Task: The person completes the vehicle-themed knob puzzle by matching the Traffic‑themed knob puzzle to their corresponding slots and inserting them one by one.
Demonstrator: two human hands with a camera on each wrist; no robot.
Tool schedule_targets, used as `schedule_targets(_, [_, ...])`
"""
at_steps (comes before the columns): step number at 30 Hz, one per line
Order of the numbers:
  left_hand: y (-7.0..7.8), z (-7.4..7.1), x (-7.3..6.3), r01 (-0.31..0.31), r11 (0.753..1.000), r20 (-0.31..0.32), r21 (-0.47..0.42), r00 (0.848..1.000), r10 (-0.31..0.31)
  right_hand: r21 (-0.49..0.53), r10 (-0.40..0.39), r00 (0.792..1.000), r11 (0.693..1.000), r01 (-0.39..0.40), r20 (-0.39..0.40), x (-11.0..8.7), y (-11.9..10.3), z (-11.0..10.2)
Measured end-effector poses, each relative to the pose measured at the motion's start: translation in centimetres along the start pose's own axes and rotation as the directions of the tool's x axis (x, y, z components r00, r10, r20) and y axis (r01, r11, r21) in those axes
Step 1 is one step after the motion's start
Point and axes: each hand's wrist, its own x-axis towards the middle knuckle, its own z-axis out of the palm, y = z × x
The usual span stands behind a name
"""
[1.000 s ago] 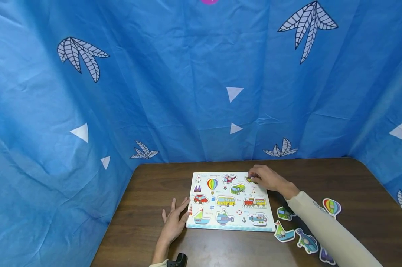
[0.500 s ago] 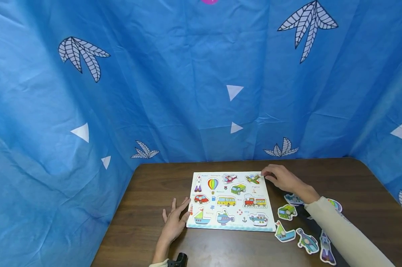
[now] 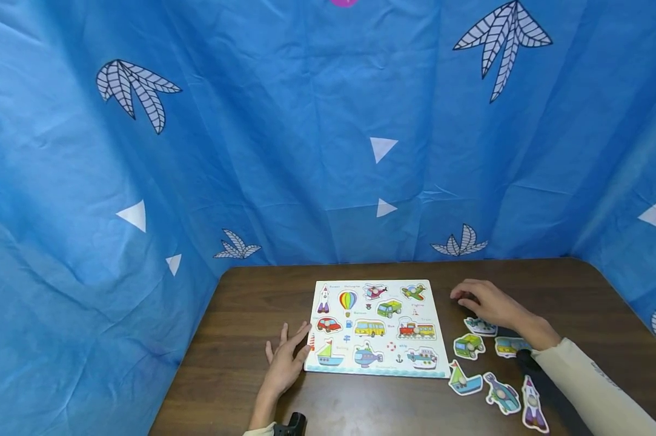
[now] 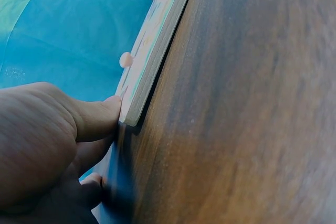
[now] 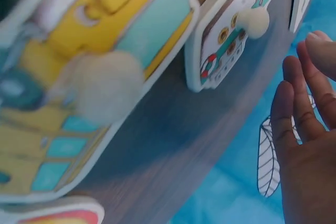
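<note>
My left hand rests at the left edge of a white vehicle puzzle board, fingers spread. In the left wrist view the thumb touches the corner of the board. An airplane piece with a knob sits at the board's upper right. Right of the board, my right hand hovers with nothing between its loosely bent fingers. Nearest to it lies a ship piece; the right wrist view shows this ship piece and its round knob, with a bus piece closer to the camera.
Other loose knobbed pieces lie right of the board: a green truck, a sailboat, a submarine and a rocket. The right forearm passes over the area beside them. A blue curtain hangs behind the brown table.
My right hand let go of the airplane piece at the board's upper right and moved right, off the board, toward the loose pieces. The left hand has stayed put.
</note>
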Motion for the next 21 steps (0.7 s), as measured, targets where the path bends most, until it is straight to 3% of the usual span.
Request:
schedule_targets(5, [0.0,-0.1,0.0,0.01,1.0,0.002,0.004,1.0,-0.01,0.011,-0.016,1.0,1.0,0.016,0.014,-1.0,0.4,-0.5])
schedule_targets(14, [0.1,-0.1,0.2,0.01,1.0,-0.001,0.01,1.0,-0.01,0.118,-0.179,0.983,0.978,0.173,0.044,-2.6,1.3,-1.2])
schedule_targets(21, [-0.1,0.0,0.2,0.017,1.0,-0.001,0.007,1.0,-0.017,0.155,-0.21,0.974,0.969,0.195,0.087,-3.4,1.8,-1.3])
